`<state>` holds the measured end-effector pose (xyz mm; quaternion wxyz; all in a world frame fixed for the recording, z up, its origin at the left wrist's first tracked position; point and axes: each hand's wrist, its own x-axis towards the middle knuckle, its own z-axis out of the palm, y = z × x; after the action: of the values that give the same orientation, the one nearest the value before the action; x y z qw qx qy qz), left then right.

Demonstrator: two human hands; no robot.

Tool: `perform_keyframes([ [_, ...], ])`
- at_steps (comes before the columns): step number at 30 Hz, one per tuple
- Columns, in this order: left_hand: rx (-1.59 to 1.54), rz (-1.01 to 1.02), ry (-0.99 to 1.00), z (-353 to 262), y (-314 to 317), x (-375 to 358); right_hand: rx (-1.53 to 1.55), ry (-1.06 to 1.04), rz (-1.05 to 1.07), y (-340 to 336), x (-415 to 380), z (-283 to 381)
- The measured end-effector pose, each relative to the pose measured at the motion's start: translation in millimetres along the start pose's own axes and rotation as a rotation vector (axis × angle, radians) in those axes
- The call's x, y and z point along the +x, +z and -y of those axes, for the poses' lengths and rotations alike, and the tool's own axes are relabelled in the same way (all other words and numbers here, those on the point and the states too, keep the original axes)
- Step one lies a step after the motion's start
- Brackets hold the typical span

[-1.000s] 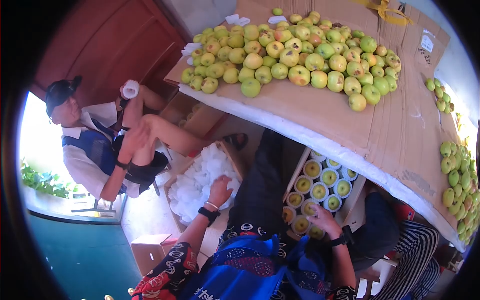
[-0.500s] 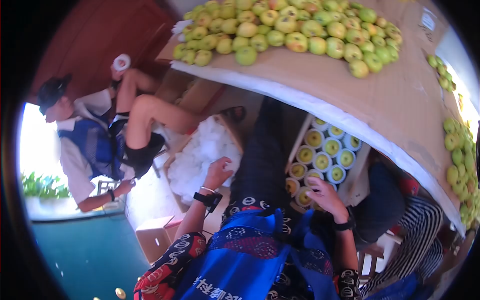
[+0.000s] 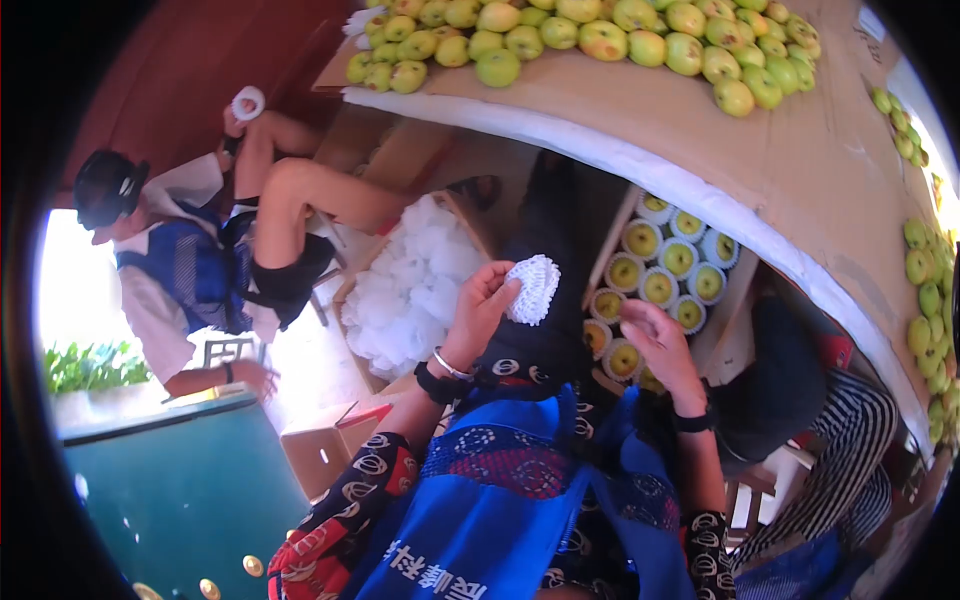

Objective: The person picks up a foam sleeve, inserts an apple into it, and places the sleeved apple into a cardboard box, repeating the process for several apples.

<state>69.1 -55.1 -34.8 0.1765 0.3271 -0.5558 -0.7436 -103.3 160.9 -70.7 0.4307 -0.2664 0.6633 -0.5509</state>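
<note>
- Foam net (image 3: 533, 290), white, one: just left of the apple box (image 3: 612, 228), bunched, with no fruit seen inside
- Left hand (image 3: 480, 315): thumb and fingers pinched on the foam net's edge, left of the apple box
- Right hand (image 3: 660, 350): half open, fingers loosely curved, nothing seen in grasp, over the near end of the apple box; contact with the fruit below, cannot tell
- Step in hand, by judgement: readying a single net
- Next move, by judgement: calls for right hand brought to the foam net, mouth spread wide enough for an apple
- Wrapped apples (image 3: 660, 288), several: in rows inside the apple box, each in white netting
- Heap of nets (image 3: 415, 275) in open carton (image 3: 468, 222): left of the apple box
- Table (image 3: 820, 180), bearing loose apples (image 3: 605, 42): above the apple box, edge overhanging and hampering reach to the far side
- Dark trouser leg (image 3: 550, 215): close along the left of the apple box, blocking the way to the carton
- Seated person (image 3: 190, 270), white ring (image 3: 259, 97) at a raised hand: far left of the apple box
- Striped trousers (image 3: 840, 450): right of the apple box
</note>
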Motion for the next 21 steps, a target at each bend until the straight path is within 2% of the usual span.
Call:
perform_keyframes([
  [2,-0.014,0.094,-0.026,-5.3,25.8,3.8,0.274,-0.040,0.031,8.1,-1.3,14.7],
  [4,0.060,0.147,0.096,-5.1,48.6,7.9,0.352,-0.070,-0.024,16.1,-2.2,27.1],
  [5,0.051,0.170,0.084,-2.1,56.8,9.4,0.427,-0.106,-0.050,17.5,-4.0,30.2],
  [6,0.091,0.166,0.115,1.4,64.5,10.1,0.421,-0.096,-0.071,18.5,-5.2,29.3],
  [9,0.221,0.188,0.147,10.1,74.1,8.5,0.303,-0.241,-0.179,21.8,-5.8,27.7],
  [11,0.310,0.207,0.148,15.5,76.6,6.9,0.250,-0.186,-0.250,22.6,-4.6,12.1],
  [13,0.032,0.266,0.061,19.5,78.1,5.9,0.195,-0.131,-0.314,24.4,-5.2,0.9],
  [15,0.013,0.259,0.022,25.2,77.0,9.7,0.412,-0.078,-0.160,28.3,-6.9,-6.1],
  [17,-0.009,0.255,-0.013,27.2,77.8,11.3,0.379,-0.104,-0.192,38.4,-4.2,-10.1],
  [19,-0.158,0.211,-0.124,23.5,84.4,8.6,0.342,-0.121,-0.237,39.4,-4.3,-13.6],
  [21,-0.143,0.214,-0.140,31.6,80.5,12.8,0.441,0.001,-0.222,36.9,-3.3,-16.1],
])
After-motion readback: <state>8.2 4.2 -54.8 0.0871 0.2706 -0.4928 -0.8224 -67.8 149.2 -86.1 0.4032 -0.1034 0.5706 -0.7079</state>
